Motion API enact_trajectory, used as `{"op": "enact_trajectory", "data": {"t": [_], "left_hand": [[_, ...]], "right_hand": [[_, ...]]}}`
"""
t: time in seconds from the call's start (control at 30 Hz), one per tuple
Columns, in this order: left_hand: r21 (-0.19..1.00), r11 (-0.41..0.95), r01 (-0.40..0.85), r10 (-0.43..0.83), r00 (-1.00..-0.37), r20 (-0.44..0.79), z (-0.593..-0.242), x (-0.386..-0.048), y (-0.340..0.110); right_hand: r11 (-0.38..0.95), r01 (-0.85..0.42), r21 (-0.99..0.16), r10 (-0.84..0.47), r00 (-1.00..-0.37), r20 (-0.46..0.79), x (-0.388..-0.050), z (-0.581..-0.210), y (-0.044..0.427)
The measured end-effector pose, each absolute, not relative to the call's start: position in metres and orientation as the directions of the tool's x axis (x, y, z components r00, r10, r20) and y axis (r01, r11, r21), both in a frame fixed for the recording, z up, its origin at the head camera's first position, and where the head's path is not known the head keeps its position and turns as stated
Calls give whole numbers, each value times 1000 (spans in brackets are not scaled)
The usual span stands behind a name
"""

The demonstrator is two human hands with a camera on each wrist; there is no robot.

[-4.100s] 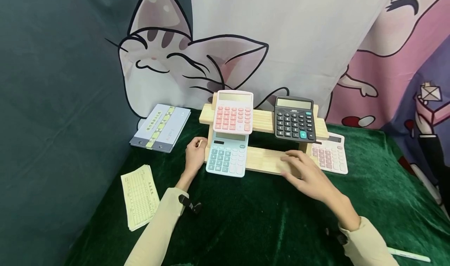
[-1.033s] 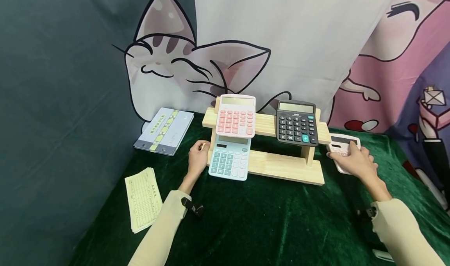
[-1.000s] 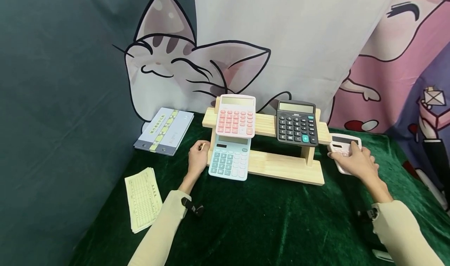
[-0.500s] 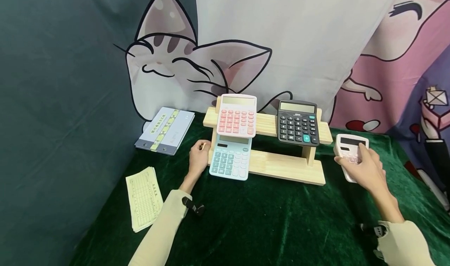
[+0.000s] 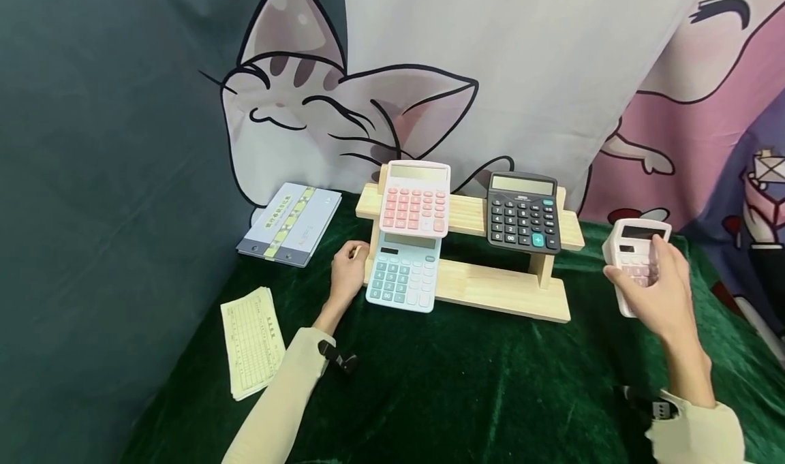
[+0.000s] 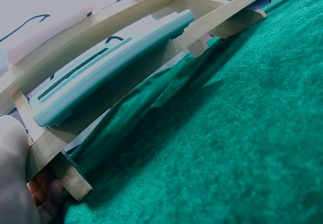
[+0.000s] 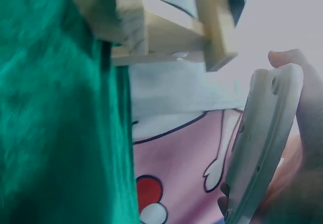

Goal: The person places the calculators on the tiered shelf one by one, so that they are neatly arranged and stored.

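A white calculator with pink keys (image 5: 636, 263) is held up off the cloth at the right. My right hand (image 5: 665, 290) grips it, thumb on one side; the right wrist view shows the calculator's (image 7: 265, 138) back and edge. At the left end of a two-tier wooden stand (image 5: 503, 294), my left hand (image 5: 347, 273) grips the end of the lower plank, seen close in the left wrist view. A pink calculator (image 5: 415, 198) and a black calculator (image 5: 523, 212) lean on the upper tier. A light-blue calculator (image 5: 403, 273) leans on the lower tier at its left.
Left of the stand lie a grey-blue binder-like book (image 5: 289, 224) with a patterned band and a stack of yellow printed slips (image 5: 253, 341). Green velvet cloth (image 5: 441, 389) covers the table. Cartoon-printed curtains (image 5: 521, 62) hang directly behind the stand.
My right hand moved from the stand to the white calculator, took hold of it, and lifted it up and to the right. The left hand stays at the stand's left end.
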State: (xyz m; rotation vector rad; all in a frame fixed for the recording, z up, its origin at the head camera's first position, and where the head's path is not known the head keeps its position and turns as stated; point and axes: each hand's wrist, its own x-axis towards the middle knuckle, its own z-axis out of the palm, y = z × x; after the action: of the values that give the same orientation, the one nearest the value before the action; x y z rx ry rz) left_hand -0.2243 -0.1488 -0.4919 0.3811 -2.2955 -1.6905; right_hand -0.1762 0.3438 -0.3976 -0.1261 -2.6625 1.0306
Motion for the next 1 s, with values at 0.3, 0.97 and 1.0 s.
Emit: {"op": "enact_trajectory", "data": {"t": [0.3,0.97,1.0], "left_hand": [[957,285,-58,-365,-929,53,-494,-220,-152],[955,294,-43,-363,-929,70,-492,-226,-149],[954,297,-46,-364,-929,69,-493,-226,-149]], "right_hand": [[720,-94,-688,166,-939,301,-168,-381,323],[634,-444,-633,-129,-868,480,-145,-364,250],[627,-453,-634,-147,-868,475,-143,-364,246]]}}
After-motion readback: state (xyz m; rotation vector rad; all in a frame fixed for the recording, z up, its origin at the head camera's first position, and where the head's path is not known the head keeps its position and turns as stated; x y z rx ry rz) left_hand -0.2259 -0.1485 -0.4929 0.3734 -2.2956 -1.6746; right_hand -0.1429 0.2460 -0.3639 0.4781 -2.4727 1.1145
